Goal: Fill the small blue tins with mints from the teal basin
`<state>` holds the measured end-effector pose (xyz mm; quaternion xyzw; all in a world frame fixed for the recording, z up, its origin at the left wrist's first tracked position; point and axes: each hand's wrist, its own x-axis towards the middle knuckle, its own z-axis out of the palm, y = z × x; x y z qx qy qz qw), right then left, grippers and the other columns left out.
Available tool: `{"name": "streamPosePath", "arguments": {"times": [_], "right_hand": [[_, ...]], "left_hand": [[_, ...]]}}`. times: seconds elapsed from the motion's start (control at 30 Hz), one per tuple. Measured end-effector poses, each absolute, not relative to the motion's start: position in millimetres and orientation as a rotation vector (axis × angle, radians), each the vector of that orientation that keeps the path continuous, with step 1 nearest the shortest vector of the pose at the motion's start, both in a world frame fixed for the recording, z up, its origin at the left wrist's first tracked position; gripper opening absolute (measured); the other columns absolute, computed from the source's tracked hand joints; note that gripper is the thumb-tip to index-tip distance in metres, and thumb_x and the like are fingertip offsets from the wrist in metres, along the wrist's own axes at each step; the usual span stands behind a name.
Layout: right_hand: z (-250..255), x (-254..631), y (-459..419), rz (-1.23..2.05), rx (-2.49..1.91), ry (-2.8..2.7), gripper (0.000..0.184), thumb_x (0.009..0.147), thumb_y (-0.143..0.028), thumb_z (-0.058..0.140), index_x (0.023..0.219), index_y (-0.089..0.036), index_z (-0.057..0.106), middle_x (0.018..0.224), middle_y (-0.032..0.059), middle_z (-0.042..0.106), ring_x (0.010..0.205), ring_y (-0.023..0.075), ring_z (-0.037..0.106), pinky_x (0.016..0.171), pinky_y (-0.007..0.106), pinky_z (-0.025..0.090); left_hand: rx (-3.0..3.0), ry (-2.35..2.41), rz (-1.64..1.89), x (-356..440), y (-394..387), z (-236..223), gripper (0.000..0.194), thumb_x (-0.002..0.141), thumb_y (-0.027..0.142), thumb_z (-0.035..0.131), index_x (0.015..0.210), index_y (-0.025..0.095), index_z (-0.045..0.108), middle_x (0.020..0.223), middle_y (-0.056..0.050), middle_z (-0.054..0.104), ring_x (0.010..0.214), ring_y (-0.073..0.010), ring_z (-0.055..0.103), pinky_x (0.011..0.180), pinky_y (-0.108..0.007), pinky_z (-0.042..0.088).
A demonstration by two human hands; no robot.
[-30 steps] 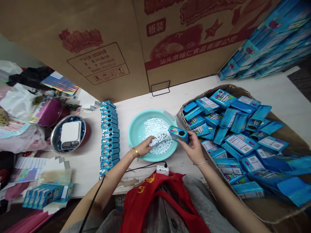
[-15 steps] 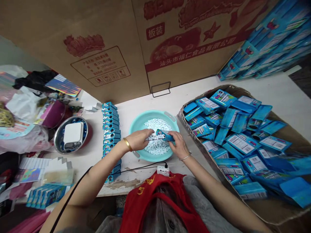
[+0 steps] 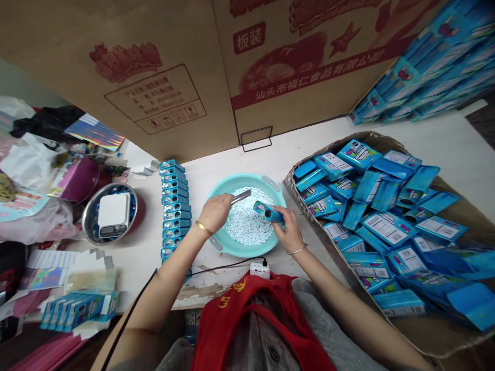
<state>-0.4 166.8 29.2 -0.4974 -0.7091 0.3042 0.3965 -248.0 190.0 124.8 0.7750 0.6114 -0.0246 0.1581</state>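
My left hand (image 3: 217, 212) is closed around a narrow, shiny metal scoop (image 3: 241, 197) and holds it over the back left of the turquoise basin (image 3: 226, 181). Small pale blue and white candies (image 3: 249, 224) lie heaped in the basin. Over its right side, my right hand (image 3: 289, 231) grips a small blue candy box (image 3: 266, 211), tilted with its flap end toward the left; a dark round opening shows near that end. The scoop and the box are apart. My fingers hide part of the scoop and the box's right end.
A row of blue boxes (image 3: 176, 201) stands left of the basin. On the right, a cut-down carton (image 3: 328, 257) holds many loose blue boxes. Large cardboard cartons (image 3: 174, 31) wall off the back. A metal bowl (image 3: 87, 226) with a white device stands farther left; a cable crosses the front.
My left hand has drawn up and slightly left, away from the box, and the scoop now shows above the candies. My right hand has shifted slightly right with the box, whose opening is now visible.
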Motion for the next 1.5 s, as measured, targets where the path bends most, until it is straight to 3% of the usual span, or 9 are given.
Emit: {"name": "streamPosePath", "arguments": {"times": [0.13, 0.27, 0.4, 0.53, 0.7, 0.97, 1.17, 1.37, 1.5], "right_hand": [[31, 5, 171, 0.866, -1.355, -1.612, 0.037, 0.082, -0.028, 0.057, 0.118, -0.021, 0.050, 0.113, 0.0110, 0.060, 0.105, 0.0267, 0.056, 0.092, 0.046, 0.045], [31, 4, 174, 0.913, -1.371, -1.521, 0.037, 0.080, -0.032, 0.062, 0.113, -0.021, 0.051, 0.105, 0.0082, 0.059, 0.097, 0.0236, 0.056, 0.088, 0.041, 0.045], [27, 4, 177, 0.991, -1.364, -1.367, 0.042, 0.076, -0.036, 0.067, 0.111, -0.021, 0.048, 0.102, 0.0058, 0.057, 0.094, 0.0210, 0.056, 0.087, 0.039, 0.046], [24, 5, 181, 1.085, -1.285, -1.272, 0.043, 0.074, -0.035, 0.070, 0.109, -0.022, 0.047, 0.101, 0.0043, 0.056, 0.095, 0.0200, 0.056, 0.087, 0.038, 0.046], [25, 13, 185, 1.090, -1.251, -1.292, 0.044, 0.074, -0.036, 0.070, 0.109, -0.022, 0.047, 0.101, 0.0046, 0.057, 0.094, 0.0201, 0.056, 0.086, 0.038, 0.047], [41, 17, 181, 0.847, -1.286, -1.602, 0.034, 0.079, -0.031, 0.061, 0.111, -0.022, 0.053, 0.107, 0.0078, 0.060, 0.099, 0.0250, 0.057, 0.089, 0.043, 0.046], [41, 4, 172, 0.771, -1.165, -1.800, 0.035, 0.081, -0.020, 0.052, 0.116, -0.023, 0.051, 0.116, 0.0094, 0.060, 0.110, 0.0266, 0.054, 0.095, 0.047, 0.045], [35, -9, 164, 0.743, -1.145, -1.790, 0.035, 0.082, -0.017, 0.051, 0.117, -0.023, 0.050, 0.114, 0.0096, 0.061, 0.109, 0.0261, 0.054, 0.094, 0.047, 0.046], [31, -14, 162, 0.741, -1.132, -1.790, 0.034, 0.083, -0.019, 0.052, 0.117, -0.023, 0.050, 0.113, 0.0097, 0.061, 0.108, 0.0253, 0.055, 0.093, 0.045, 0.047]], "left_hand": [[2.134, 1.755, -0.339, -244, 203, 59, 0.033, 0.090, 0.007, 0.031, 0.117, 0.018, 0.048, 0.115, -0.013, 0.055, 0.107, -0.0256, 0.050, 0.089, -0.042, 0.043], [2.106, 1.587, -0.309, -223, 192, 13, 0.032, 0.091, 0.008, 0.031, 0.117, 0.018, 0.046, 0.120, -0.013, 0.050, 0.113, -0.0243, 0.047, 0.088, -0.037, 0.045], [2.033, 1.409, -0.255, -214, 168, -1, 0.037, 0.083, 0.003, 0.037, 0.115, 0.019, 0.047, 0.120, -0.011, 0.052, 0.111, -0.0230, 0.049, 0.087, -0.034, 0.045], [1.919, 1.281, -0.158, -209, 149, 2, 0.034, 0.082, 0.008, 0.043, 0.114, 0.019, 0.046, 0.110, -0.007, 0.057, 0.099, -0.0199, 0.056, 0.086, -0.032, 0.045], [1.807, 1.176, 0.048, -218, 144, 30, 0.028, 0.086, 0.023, 0.047, 0.113, 0.018, 0.041, 0.109, -0.007, 0.057, 0.097, -0.0178, 0.055, 0.087, -0.031, 0.044], [1.841, 1.129, 0.258, -251, 160, 136, 0.025, 0.088, 0.031, 0.047, 0.108, 0.017, 0.046, 0.102, -0.007, 0.056, 0.085, -0.0162, 0.052, 0.080, -0.030, 0.044], [2.137, 1.204, -0.120, -234, 187, 191, 0.023, 0.086, 0.019, 0.047, 0.108, 0.016, 0.051, 0.105, -0.009, 0.062, 0.096, -0.0209, 0.058, 0.085, -0.032, 0.045], [2.307, 1.359, -0.662, -187, 187, 228, 0.022, 0.085, 0.010, 0.042, 0.100, 0.012, 0.057, 0.100, -0.014, 0.064, 0.090, -0.0255, 0.064, 0.073, -0.034, 0.050], [2.389, 1.403, -0.725, -169, 174, 244, 0.028, 0.088, 0.006, 0.034, 0.100, 0.011, 0.058, 0.094, -0.014, 0.063, 0.089, -0.0264, 0.064, 0.070, -0.035, 0.051]]}}
